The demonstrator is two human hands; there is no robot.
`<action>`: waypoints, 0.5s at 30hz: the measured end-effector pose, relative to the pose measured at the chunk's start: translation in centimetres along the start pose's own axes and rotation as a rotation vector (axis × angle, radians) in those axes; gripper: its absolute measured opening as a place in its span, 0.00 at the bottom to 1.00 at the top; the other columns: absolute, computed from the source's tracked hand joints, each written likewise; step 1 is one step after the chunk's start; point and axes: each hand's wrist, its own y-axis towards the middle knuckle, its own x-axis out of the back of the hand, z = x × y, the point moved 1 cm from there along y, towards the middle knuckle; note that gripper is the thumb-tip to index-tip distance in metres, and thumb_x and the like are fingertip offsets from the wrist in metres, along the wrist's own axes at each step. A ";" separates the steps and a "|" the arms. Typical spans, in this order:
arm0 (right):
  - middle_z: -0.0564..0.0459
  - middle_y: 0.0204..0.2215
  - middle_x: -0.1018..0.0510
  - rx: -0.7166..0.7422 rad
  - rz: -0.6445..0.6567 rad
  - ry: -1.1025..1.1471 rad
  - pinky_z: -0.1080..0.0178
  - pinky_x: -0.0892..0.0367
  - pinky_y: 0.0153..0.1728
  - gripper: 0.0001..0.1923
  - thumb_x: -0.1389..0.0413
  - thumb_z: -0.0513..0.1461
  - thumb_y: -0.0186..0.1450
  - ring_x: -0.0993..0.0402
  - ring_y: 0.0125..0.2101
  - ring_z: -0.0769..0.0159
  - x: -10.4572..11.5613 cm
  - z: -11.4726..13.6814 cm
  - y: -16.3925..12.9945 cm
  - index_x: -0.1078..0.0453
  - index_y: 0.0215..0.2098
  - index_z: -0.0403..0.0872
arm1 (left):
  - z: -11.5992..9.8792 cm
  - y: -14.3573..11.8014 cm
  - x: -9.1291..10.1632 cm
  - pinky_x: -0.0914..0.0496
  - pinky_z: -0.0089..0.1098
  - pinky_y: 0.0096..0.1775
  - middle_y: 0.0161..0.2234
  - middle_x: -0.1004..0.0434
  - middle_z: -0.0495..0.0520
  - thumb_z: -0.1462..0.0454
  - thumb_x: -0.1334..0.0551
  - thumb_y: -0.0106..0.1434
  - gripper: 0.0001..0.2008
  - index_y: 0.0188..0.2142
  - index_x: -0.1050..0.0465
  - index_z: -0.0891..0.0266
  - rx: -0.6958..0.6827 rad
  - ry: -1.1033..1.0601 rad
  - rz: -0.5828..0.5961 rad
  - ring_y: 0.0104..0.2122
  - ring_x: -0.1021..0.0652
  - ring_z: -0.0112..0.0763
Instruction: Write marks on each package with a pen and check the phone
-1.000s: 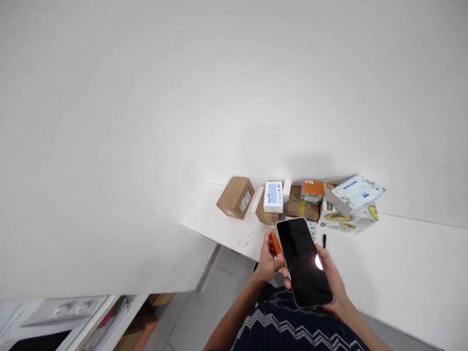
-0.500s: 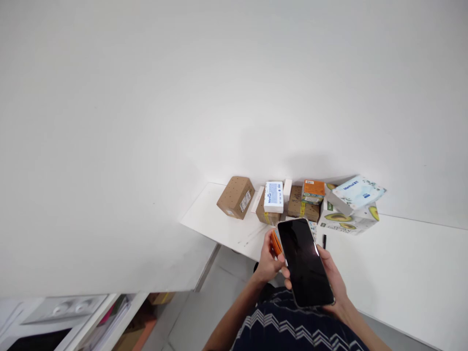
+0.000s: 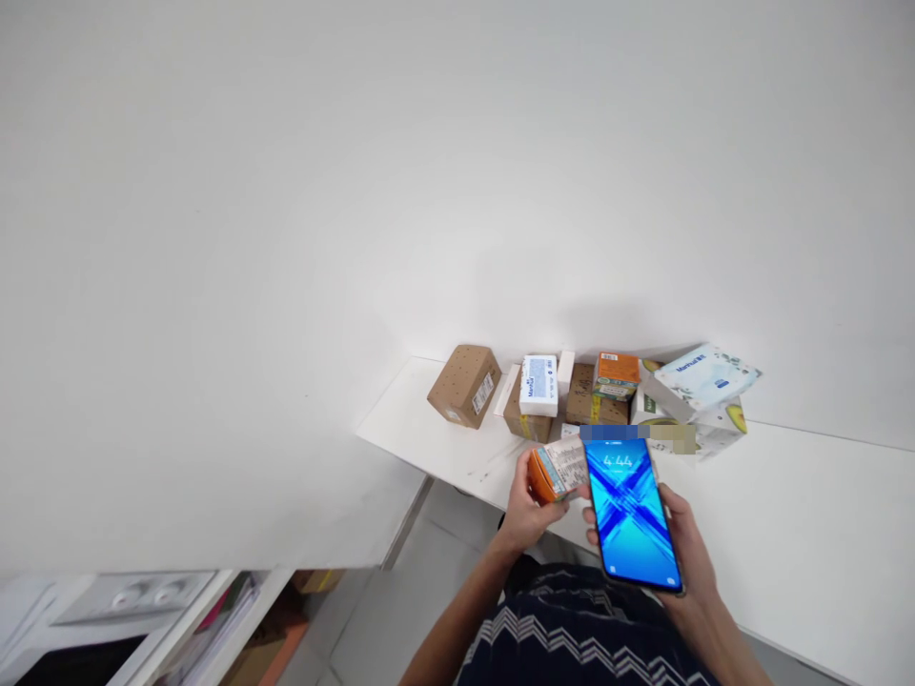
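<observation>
My left hand [image 3: 527,510] is closed on a small orange and white box [image 3: 561,469], its printed side facing up; the phone covers its right end. In my right hand [image 3: 690,538] is a smartphone [image 3: 633,514] with a lit blue lock screen. My right fingers wrap round the phone's back and show at its left edge. Both things are held over the near edge of the white table, close to my body. Beyond them stands a row of boxes, among them a brown carton with yellow tape [image 3: 527,419] under a white and blue packet [image 3: 538,385].
At the row's left end is a brown carton [image 3: 466,385]. Further right are an orange box [image 3: 616,372] on another brown carton [image 3: 597,405], and a light blue tissue pack [image 3: 704,378] on an avocado-print box [image 3: 725,419]. The white table [image 3: 807,514] meets the wall behind.
The phone has moved right, uncovering more of the orange and white box in my left hand. Its screen has gone from black to lit blue. My left hand has barely moved.
</observation>
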 end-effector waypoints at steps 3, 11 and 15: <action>0.45 0.41 0.18 0.197 -0.240 -0.123 0.53 0.26 0.40 0.26 0.44 0.54 0.58 0.21 0.37 0.52 3.4 1.3 0.6 0.26 0.46 0.46 | 0.7 0.2 1.1 0.35 0.41 0.56 0.53 0.31 0.56 0.69 0.29 0.43 0.39 0.55 0.41 0.57 0.008 0.046 -0.044 0.55 0.29 0.44; 0.34 0.46 0.26 0.260 -1.049 -1.360 0.45 0.35 0.46 0.38 0.49 0.55 0.58 0.30 0.48 0.38 18.3 2.3 3.1 0.38 0.62 0.43 | 2.9 -0.3 5.0 0.40 0.44 0.60 0.54 0.33 0.58 0.73 0.32 0.40 0.39 0.55 0.37 0.60 0.109 0.513 -0.200 0.56 0.31 0.45; 0.28 0.51 0.30 0.213 -1.270 -1.679 0.40 0.36 0.41 0.37 0.53 0.56 0.60 0.32 0.48 0.29 22.1 0.9 3.2 0.38 0.62 0.46 | 2.8 -0.5 5.5 0.39 0.42 0.59 0.53 0.34 0.60 0.72 0.33 0.42 0.39 0.56 0.37 0.62 0.136 0.692 -0.193 0.54 0.30 0.46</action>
